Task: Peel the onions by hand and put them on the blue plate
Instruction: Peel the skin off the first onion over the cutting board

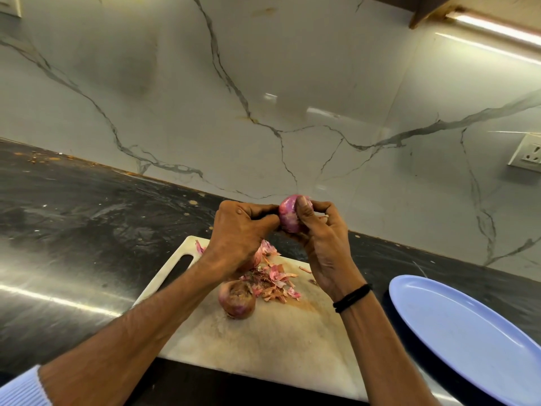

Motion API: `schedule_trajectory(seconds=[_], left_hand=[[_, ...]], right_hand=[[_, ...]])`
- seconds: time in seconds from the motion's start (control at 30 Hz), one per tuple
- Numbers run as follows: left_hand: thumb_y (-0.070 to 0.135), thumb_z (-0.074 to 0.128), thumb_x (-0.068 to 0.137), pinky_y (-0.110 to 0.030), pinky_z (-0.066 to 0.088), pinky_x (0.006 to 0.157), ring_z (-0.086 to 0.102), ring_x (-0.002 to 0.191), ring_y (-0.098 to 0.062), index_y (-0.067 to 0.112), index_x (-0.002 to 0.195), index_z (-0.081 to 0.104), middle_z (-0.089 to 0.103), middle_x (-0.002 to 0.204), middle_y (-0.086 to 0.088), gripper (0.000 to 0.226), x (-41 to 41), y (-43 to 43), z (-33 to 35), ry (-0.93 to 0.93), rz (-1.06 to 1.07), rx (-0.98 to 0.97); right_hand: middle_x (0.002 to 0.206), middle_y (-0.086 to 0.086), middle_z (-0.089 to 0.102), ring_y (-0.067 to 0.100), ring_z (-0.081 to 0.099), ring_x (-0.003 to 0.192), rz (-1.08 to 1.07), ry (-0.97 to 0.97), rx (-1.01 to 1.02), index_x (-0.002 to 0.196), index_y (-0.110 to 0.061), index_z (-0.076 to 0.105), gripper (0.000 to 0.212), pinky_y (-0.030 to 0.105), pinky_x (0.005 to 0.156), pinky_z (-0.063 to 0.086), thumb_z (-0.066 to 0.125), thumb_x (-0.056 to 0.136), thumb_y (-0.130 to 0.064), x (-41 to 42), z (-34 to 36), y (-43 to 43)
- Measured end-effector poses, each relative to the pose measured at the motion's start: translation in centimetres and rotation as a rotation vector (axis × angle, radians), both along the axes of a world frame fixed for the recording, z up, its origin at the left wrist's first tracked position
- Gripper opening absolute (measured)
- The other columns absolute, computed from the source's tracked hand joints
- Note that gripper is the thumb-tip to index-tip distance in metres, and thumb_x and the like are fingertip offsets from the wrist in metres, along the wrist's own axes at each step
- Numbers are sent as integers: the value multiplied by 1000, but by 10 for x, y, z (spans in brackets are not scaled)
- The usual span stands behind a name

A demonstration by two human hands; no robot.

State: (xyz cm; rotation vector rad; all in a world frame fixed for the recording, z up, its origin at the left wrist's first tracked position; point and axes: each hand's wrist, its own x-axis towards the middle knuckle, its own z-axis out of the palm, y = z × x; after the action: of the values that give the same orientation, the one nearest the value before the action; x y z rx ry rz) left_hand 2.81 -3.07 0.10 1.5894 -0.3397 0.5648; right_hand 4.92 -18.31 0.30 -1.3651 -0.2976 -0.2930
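Over the cutting board [278,341]: my left hand [237,232] and right hand [325,244] curl round one onion [288,215], peeling.
Blue plate [468,332]: next, once the skin pulls clear.

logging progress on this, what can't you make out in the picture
Head view:
held onion: fingers of the left hand and right hand cover much of it; fully peeled or not, cannot tell.
pink thing behind the left hand: mostly hidden, perhaps another onion.
blue plate: cut off by the right and bottom edges.
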Motion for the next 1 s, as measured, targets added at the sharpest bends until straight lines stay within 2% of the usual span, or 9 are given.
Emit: schedule_trajectory(seconds=[0.17,0.33,0.4,0.47,0.53,0.6,0.73,0.87,1.0], left_hand=[[11,75,86,-3,48,71,67,82,12,15,109,74,71,86,17,24,0,-1,0,21,-22,-1],[11,71,88,-7,51,70,69,78,8,26,96,74,72,77,23,18,0,-2,1,42,-60,-61],[9,72,88,-7,51,68,69,76,8,17,101,76,71,73,24,16,2,-1,1,45,-43,-69],[8,74,86,-9,53,71,71,80,4,11,105,77,75,81,16,19,4,1,1,50,-24,-60],[8,75,85,-16,57,79,73,85,-2,9,106,77,78,90,5,22,7,2,0,61,-9,-42],[9,76,84,-21,59,82,74,85,-5,11,106,78,78,91,2,21,9,4,-2,75,13,-27],[15,76,86,-16,58,74,72,73,-2,22,96,78,76,79,8,12,12,8,-7,116,159,104],[21,78,84,-20,58,78,69,79,1,22,101,78,75,87,12,17,13,9,-9,220,171,203],[27,77,85,-11,52,79,67,84,8,25,108,76,73,87,19,23,8,4,-5,131,96,131]], right_hand=[[112,32,64,42,69,99,-30,-11,8,119,-1,57,64,49,82,60,78,71,-39,1,0,1],[116,30,64,40,69,102,-47,4,38,120,-2,56,59,56,88,57,78,76,-34,3,-1,0],[116,30,64,39,69,101,-39,13,59,119,-3,57,56,52,86,59,77,77,-32,2,0,0],[117,29,64,37,70,99,-26,28,87,117,-4,57,52,44,80,61,75,77,-32,0,2,1],[119,27,64,35,70,99,-3,52,117,117,-4,58,50,38,74,61,74,79,-32,-3,3,2],[123,25,63,33,69,100,32,82,161,116,-3,58,51,35,70,61,74,78,-32,-5,5,3],[125,22,60,27,71,91,104,125,245,104,-7,58,37,37,70,63,73,78,-30,-8,8,3],[122,17,60,24,71,88,95,130,241,97,-10,59,31,34,66,62,73,77,-31,-9,9,3],[116,18,65,24,71,88,42,117,188,100,-9,61,36,31,63,59,74,76,-34,-8,8,3]])
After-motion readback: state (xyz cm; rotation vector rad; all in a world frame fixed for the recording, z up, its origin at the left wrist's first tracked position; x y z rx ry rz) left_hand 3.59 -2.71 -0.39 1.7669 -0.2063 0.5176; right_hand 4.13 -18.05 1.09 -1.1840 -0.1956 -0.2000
